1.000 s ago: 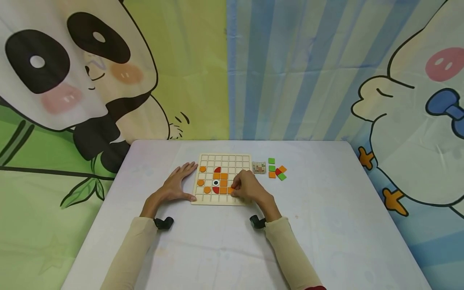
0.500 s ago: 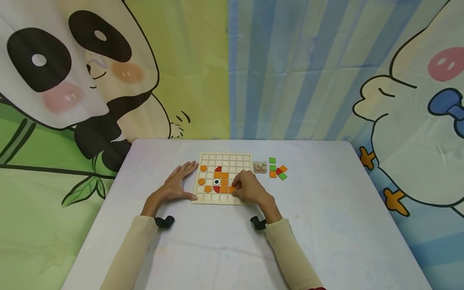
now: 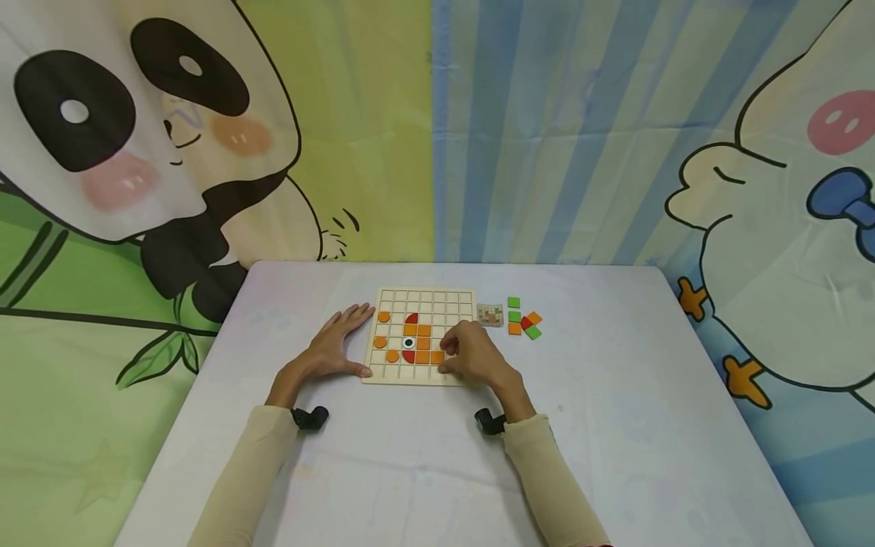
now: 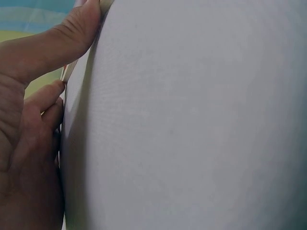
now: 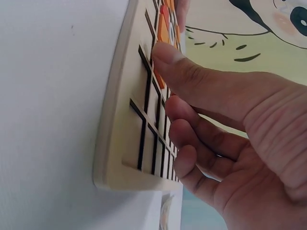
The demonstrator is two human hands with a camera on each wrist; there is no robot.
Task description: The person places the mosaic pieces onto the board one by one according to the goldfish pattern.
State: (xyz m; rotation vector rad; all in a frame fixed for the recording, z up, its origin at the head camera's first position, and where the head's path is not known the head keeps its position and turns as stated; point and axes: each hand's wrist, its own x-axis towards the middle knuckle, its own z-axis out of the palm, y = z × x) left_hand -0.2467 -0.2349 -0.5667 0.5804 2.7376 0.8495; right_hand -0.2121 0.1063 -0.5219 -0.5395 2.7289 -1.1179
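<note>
A pale wooden grid board [image 3: 446,302] lies flat on the table. My left hand [image 3: 333,348] spans its left edge, fingers spread toward the upper corner, thumb at the lower one; in the left wrist view the left thumb [image 4: 57,48] touches the board's edge. Over the board's lower right, my right hand [image 3: 475,355] has its thumb against an orange square tile [image 3: 436,357], its fingertips a little apart. In the right wrist view the right thumb [image 5: 168,55] rests at that tile, other fingers loosely bent. Beside the tile sit more orange squares [image 3: 423,343], red quarter-rounds [image 3: 409,356] and an eye piece [image 3: 409,343].
Orange round pieces [image 3: 380,343] sit in the board's left columns. Right of the board lie a small pattern card [image 3: 490,315] and several loose tiles, including a green square [image 3: 513,302] and a red piece [image 3: 525,323]. The white table [image 3: 615,425] extends around them.
My right hand's finger and thumb have parted slightly and drawn a little right from the orange square tile, which stays in the lower row. The left hand keeps its place.
</note>
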